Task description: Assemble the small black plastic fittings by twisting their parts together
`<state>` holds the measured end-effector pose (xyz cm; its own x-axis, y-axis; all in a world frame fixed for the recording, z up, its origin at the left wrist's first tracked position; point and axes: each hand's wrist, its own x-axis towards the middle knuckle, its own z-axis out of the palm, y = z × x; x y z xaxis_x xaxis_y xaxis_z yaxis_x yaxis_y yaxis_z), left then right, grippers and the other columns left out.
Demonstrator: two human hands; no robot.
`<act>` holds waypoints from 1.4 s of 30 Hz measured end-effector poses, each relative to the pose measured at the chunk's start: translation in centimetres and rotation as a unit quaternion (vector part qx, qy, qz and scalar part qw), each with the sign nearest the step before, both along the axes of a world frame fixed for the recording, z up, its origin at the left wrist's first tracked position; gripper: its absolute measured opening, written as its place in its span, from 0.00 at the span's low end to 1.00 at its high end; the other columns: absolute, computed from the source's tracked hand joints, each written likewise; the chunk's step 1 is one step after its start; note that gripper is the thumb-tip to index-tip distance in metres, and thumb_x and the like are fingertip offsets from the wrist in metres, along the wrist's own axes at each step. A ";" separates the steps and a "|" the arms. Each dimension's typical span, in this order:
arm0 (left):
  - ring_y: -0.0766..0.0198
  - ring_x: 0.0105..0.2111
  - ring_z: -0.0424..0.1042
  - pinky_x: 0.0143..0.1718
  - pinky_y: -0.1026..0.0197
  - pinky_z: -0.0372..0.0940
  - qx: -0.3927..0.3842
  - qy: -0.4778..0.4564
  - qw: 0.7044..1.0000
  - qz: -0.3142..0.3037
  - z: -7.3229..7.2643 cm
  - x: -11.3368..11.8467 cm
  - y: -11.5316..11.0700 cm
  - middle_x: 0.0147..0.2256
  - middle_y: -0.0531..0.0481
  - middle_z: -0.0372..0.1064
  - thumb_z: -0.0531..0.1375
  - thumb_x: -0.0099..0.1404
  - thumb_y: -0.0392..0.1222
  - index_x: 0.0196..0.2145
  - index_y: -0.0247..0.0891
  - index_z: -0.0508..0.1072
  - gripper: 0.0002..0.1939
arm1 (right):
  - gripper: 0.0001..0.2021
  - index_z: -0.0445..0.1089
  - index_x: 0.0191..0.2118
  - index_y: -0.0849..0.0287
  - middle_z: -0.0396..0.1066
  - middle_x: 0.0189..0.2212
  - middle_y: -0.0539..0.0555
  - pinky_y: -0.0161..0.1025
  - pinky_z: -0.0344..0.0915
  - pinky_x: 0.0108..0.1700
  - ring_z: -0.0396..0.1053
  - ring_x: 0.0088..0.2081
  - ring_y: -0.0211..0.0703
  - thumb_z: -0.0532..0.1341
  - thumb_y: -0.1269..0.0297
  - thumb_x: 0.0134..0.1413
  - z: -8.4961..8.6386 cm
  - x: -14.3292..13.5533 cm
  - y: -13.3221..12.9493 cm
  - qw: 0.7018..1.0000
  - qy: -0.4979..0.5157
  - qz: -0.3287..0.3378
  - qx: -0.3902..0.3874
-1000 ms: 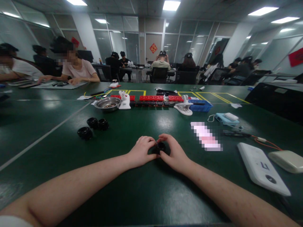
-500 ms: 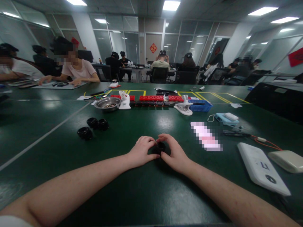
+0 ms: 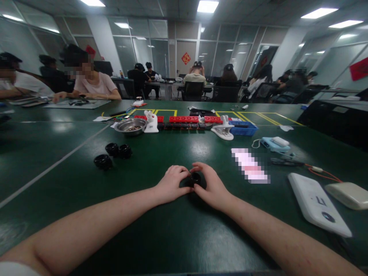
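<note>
A small round black part (image 3: 196,178) with an opening on top stands on the green tabletop in front of me. My left hand (image 3: 174,181) closes on it from the left, its thumb and fingers at the part's near and far sides. From the other side my right hand (image 3: 209,184) curls round it, with the thumb in front and the index finger behind. The fingers hide much of its outer wall. Off to the left, three similar glossy black parts (image 3: 118,150) sit close together on the table.
Farther back are a metal bowl (image 3: 130,126) with small pieces, two white clip stands (image 3: 224,129), a red strip (image 3: 184,119) and a blue tray (image 3: 244,128). On the right lie a blurred-out phone (image 3: 250,165) and a white power bank (image 3: 319,205). A person (image 3: 92,82) works across at left.
My right thumb has shifted slightly left along the near side of the black part. My left hand looks unmoved. The hands of the person across at left have changed position.
</note>
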<state>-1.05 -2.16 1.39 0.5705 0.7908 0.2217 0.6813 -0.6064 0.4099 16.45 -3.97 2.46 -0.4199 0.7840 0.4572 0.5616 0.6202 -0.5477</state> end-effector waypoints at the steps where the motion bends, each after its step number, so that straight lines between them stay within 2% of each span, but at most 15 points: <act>1: 0.55 0.44 0.59 0.47 0.51 0.55 0.000 0.002 1.000 0.000 0.0 0.0 0.0 0.42 0.47 0.62 0.60 0.54 0.47 0.39 0.38 0.68 0.16 | 0.27 0.52 0.50 0.57 0.64 0.43 0.56 0.51 0.56 0.49 0.61 0.46 0.49 0.57 0.74 0.40 0.1 0.0 -0.1 1.000 -0.001 0.009 0.000; 4: 0.55 0.44 0.59 0.48 0.51 0.55 0.000 0.008 1.000 -0.002 0.0 0.0 0.0 0.43 0.47 0.62 0.60 0.54 0.45 0.39 0.38 0.68 0.15 | 0.28 0.52 0.50 0.59 0.62 0.45 0.59 0.51 0.57 0.49 0.60 0.47 0.50 0.61 0.67 0.41 0.3 -0.1 -0.1 1.000 -0.002 -0.014 0.000; 7: 0.56 0.43 0.59 0.47 0.52 0.56 0.000 0.009 1.000 -0.004 -0.1 -0.1 0.1 0.42 0.47 0.62 0.60 0.54 0.46 0.39 0.38 0.68 0.15 | 0.27 0.56 0.47 0.61 0.64 0.40 0.58 0.49 0.60 0.44 0.62 0.42 0.50 0.64 0.62 0.38 0.2 -0.3 0.2 0.998 -0.002 -0.069 -0.003; 9: 0.56 0.43 0.59 0.46 0.52 0.56 0.001 0.006 1.000 -0.004 -0.2 -0.1 0.1 0.41 0.47 0.62 0.60 0.54 0.47 0.38 0.38 0.68 0.15 | 0.26 0.58 0.45 0.60 0.65 0.35 0.56 0.49 0.62 0.42 0.64 0.38 0.49 0.65 0.62 0.37 0.1 -0.3 0.3 0.997 -0.010 -0.080 -0.011; 12: 0.56 0.43 0.59 0.47 0.51 0.56 0.005 0.002 1.000 -0.004 -0.3 -0.1 0.2 0.42 0.47 0.62 0.59 0.54 0.48 0.38 0.38 0.68 0.15 | 0.23 0.57 0.45 0.58 0.66 0.35 0.54 0.50 0.60 0.44 0.64 0.39 0.48 0.62 0.67 0.40 -0.1 -0.1 0.4 0.999 -0.010 -0.046 -0.012; 15: 0.55 0.44 0.59 0.48 0.51 0.55 0.007 -0.002 1.000 -0.003 -0.3 -0.1 0.2 0.42 0.47 0.62 0.60 0.54 0.48 0.39 0.38 0.68 0.17 | 0.26 0.53 0.49 0.57 0.64 0.42 0.56 0.52 0.55 0.50 0.61 0.46 0.48 0.57 0.74 0.39 -0.1 0.0 0.1 1.000 -0.001 0.015 -0.009; 17: 0.55 0.44 0.59 0.48 0.50 0.55 0.007 0.000 1.000 -0.002 -0.3 -0.1 0.1 0.41 0.47 0.62 0.60 0.54 0.49 0.39 0.37 0.68 0.17 | 0.29 0.51 0.51 0.57 0.61 0.47 0.57 0.54 0.52 0.52 0.59 0.50 0.49 0.56 0.74 0.39 0.0 0.0 -0.1 0.999 -0.006 0.032 -0.012; 20: 0.55 0.43 0.59 0.47 0.51 0.56 0.005 0.006 1.000 -0.003 -0.2 -0.1 0.1 0.42 0.46 0.62 0.60 0.54 0.47 0.39 0.37 0.68 0.16 | 0.28 0.52 0.51 0.58 0.60 0.48 0.59 0.54 0.54 0.51 0.58 0.50 0.51 0.59 0.69 0.41 0.0 -0.2 0.0 1.000 -0.004 -0.003 -0.010; 25: 0.55 0.43 0.59 0.46 0.52 0.56 0.003 0.005 1.000 -0.001 -0.2 -0.1 0.1 0.41 0.47 0.62 0.59 0.54 0.48 0.38 0.38 0.69 0.15 | 0.24 0.57 0.45 0.58 0.64 0.37 0.56 0.50 0.62 0.43 0.64 0.40 0.50 0.63 0.64 0.39 -0.3 -0.2 0.3 0.997 0.012 -0.069 -0.010; 27: 0.55 0.43 0.60 0.46 0.51 0.56 0.004 0.003 1.000 -0.001 -0.2 -0.1 0.1 0.41 0.47 0.62 0.59 0.54 0.49 0.38 0.39 0.69 0.16 | 0.22 0.57 0.45 0.57 0.65 0.36 0.54 0.49 0.61 0.44 0.64 0.40 0.48 0.61 0.68 0.40 -0.4 -0.1 0.3 0.999 0.017 -0.048 -0.010; 31: 0.55 0.44 0.59 0.47 0.51 0.55 0.006 -0.002 1.000 -0.005 -0.3 -0.1 0.1 0.42 0.47 0.62 0.60 0.53 0.49 0.39 0.39 0.68 0.17 | 0.28 0.52 0.50 0.57 0.63 0.43 0.56 0.50 0.56 0.50 0.60 0.47 0.48 0.56 0.76 0.38 -0.2 0.1 0.1 1.000 0.023 0.014 -0.011; 34: 0.55 0.44 0.59 0.47 0.51 0.55 0.008 -0.001 1.000 -0.004 -0.5 -0.1 0.2 0.42 0.47 0.62 0.60 0.53 0.49 0.39 0.39 0.68 0.16 | 0.28 0.53 0.50 0.58 0.62 0.45 0.58 0.50 0.56 0.50 0.60 0.48 0.49 0.58 0.72 0.39 -0.1 -0.1 0.1 1.000 0.018 -0.012 -0.012; 38: 0.56 0.42 0.60 0.46 0.52 0.56 0.011 0.002 1.000 -0.003 -0.5 -0.1 0.2 0.41 0.47 0.62 0.60 0.54 0.48 0.38 0.38 0.69 0.15 | 0.24 0.57 0.45 0.59 0.64 0.38 0.57 0.50 0.61 0.44 0.63 0.41 0.50 0.62 0.64 0.39 -0.2 -0.2 0.3 0.997 0.007 -0.076 -0.020; 40: 0.56 0.42 0.60 0.46 0.52 0.56 0.012 0.004 1.000 -0.003 -0.5 -0.1 0.2 0.41 0.48 0.62 0.60 0.54 0.48 0.38 0.39 0.68 0.15 | 0.21 0.58 0.44 0.59 0.64 0.35 0.55 0.49 0.61 0.43 0.64 0.38 0.48 0.61 0.66 0.40 -0.2 -0.2 0.3 0.997 0.004 -0.066 -0.026; 42: 0.56 0.43 0.60 0.46 0.52 0.56 0.011 0.006 1.000 -0.004 -0.4 -0.1 0.2 0.41 0.48 0.62 0.60 0.54 0.48 0.39 0.39 0.68 0.16 | 0.21 0.57 0.45 0.58 0.65 0.36 0.54 0.48 0.60 0.45 0.64 0.40 0.47 0.58 0.72 0.40 -0.2 -0.1 0.3 0.999 0.010 -0.024 -0.030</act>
<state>-1.14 -2.00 0.95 0.5796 0.7811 0.2321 0.6808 -0.6207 0.3889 16.32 -3.71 2.26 -0.3717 0.8297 0.4164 0.5789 0.5578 -0.5947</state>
